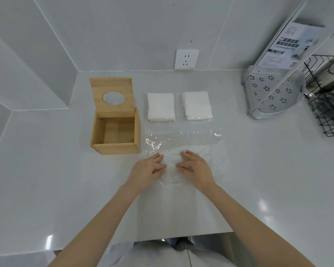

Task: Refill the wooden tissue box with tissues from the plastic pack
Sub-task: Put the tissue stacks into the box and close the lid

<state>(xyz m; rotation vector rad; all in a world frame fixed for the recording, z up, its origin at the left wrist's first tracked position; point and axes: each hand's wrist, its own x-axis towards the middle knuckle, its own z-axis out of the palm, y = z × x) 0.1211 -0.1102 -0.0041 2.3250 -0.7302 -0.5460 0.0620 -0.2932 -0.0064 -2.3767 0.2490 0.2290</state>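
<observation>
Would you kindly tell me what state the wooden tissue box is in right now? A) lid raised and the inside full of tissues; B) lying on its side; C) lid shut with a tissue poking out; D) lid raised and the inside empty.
D: the wooden tissue box stands upright with its lid swung up, and only bare wood shows inside, while both tissue stacks lie on the counter beside it.

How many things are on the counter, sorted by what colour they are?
White: 2, the left tissue stack and the right tissue stack.
Wooden brown: 1, the open tissue box.
See-through: 1, the plastic pack under both hands.
Silver: 1, the corner shelf.
Black: 1, the wire rack.
Total: 6
</observation>
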